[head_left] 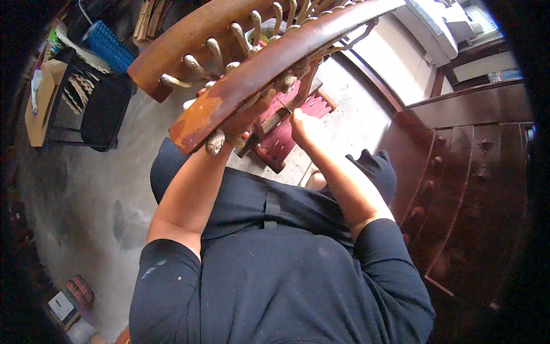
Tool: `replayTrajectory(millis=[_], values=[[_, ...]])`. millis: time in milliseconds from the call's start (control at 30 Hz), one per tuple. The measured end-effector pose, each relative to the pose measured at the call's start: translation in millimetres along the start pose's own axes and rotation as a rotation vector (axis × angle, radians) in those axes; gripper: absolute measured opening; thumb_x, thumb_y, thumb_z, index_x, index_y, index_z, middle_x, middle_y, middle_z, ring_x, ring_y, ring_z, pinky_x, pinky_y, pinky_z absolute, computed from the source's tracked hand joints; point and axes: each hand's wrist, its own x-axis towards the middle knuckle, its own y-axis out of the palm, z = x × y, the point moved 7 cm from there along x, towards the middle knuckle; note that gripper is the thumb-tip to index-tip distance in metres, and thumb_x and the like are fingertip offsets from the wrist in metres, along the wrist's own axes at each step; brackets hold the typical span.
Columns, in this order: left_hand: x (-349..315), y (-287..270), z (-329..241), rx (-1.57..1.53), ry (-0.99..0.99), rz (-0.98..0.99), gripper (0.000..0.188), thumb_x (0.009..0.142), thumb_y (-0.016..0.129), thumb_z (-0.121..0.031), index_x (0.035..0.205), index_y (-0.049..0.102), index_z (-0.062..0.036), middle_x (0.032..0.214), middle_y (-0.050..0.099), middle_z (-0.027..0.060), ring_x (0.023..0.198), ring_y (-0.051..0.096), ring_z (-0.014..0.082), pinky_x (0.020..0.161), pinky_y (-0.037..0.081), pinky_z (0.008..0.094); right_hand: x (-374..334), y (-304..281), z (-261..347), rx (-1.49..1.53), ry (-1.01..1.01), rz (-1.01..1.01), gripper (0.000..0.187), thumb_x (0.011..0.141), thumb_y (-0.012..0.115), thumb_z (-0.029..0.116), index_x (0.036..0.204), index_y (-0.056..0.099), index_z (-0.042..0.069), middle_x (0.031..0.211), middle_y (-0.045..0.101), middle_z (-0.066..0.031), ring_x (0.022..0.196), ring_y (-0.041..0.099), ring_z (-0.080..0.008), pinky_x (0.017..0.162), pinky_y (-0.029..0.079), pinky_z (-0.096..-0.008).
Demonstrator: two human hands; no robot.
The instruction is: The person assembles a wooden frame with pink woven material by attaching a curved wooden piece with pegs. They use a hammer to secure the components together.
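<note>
A curved wooden beam [275, 54] with a worn glossy finish crosses in front of me. A second curved beam [166, 63] lies behind it, and several rope loops [215, 54] run between them. My left hand [250, 117] reaches up under the nearer beam; its fingers are mostly hidden there, beside a knotted rope end [215, 142]. To its right, my right hand [302, 125] is closed, its fingertips pinched at a thin dark piece that I cannot make out. Past both hands, a low wooden stool [281, 143] with a worn red top stands on the floor.
At far left is a black chair [106, 117] beside a cardboard piece [48, 103] and a blue textured roll [109, 46]. Dark carved wooden furniture [464, 189] closes off the right side. A white appliance [435, 34] stands at upper right. Small items, including a box [61, 305], lie lower left.
</note>
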Motion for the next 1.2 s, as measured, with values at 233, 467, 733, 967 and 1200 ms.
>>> replayTrajectory(millis=[233,467,733,967,1200], values=[[-3,-5,2,0.258,0.164,-0.102,0.043,0.068,0.077,-0.01,0.107,0.059,-0.0026,0.102,0.061,0.0067,0.094,0.058,0.0181,0.089,0.046,0.0326,-40,5,62,0.106,-0.124,0.192,0.012,0.081,0.05,0.011,0.088,0.05,0.0,0.078,0.064,-0.0214,0.074,0.065,-0.0368,0.066,0.051,-0.046],[-12,-9,22,-0.152,-0.144,-0.163,0.042,0.065,0.079,-0.007,0.102,0.058,-0.0035,0.098,0.061,0.0032,0.089,0.058,0.0153,0.082,0.049,0.0323,-11,5,36,0.001,-0.109,0.059,0.016,0.085,0.042,0.01,0.087,0.052,-0.002,0.076,0.063,-0.0235,0.076,0.065,-0.0373,0.067,0.051,-0.0468],[-4,-3,0,0.115,0.063,-0.095,0.046,0.065,0.078,-0.006,0.106,0.058,-0.0034,0.102,0.061,0.0047,0.092,0.058,0.016,0.086,0.047,0.0324,-14,5,12,0.008,0.063,0.046,0.02,0.086,0.038,0.01,0.089,0.054,-0.002,0.084,0.063,-0.0259,0.078,0.064,-0.0396,0.069,0.051,-0.0476],[0,-2,4,0.098,0.037,-0.095,0.047,0.065,0.078,-0.005,0.108,0.057,-0.0035,0.106,0.059,0.006,0.098,0.057,0.0165,0.09,0.045,0.0329,-40,1,57,0.08,-0.139,0.212,0.014,0.083,0.045,0.01,0.091,0.051,-0.001,0.082,0.063,-0.0232,0.077,0.064,-0.0385,0.067,0.051,-0.0481],[-11,-8,21,0.005,-0.091,-0.115,0.051,0.064,0.079,-0.003,0.109,0.055,-0.0025,0.106,0.059,0.0058,0.096,0.056,0.0164,0.088,0.046,0.0334,-2,-4,-1,-0.011,-0.037,-0.07,0.014,0.085,0.042,0.01,0.088,0.051,-0.001,0.078,0.063,-0.0235,0.071,0.064,-0.0389,0.065,0.051,-0.0474]])
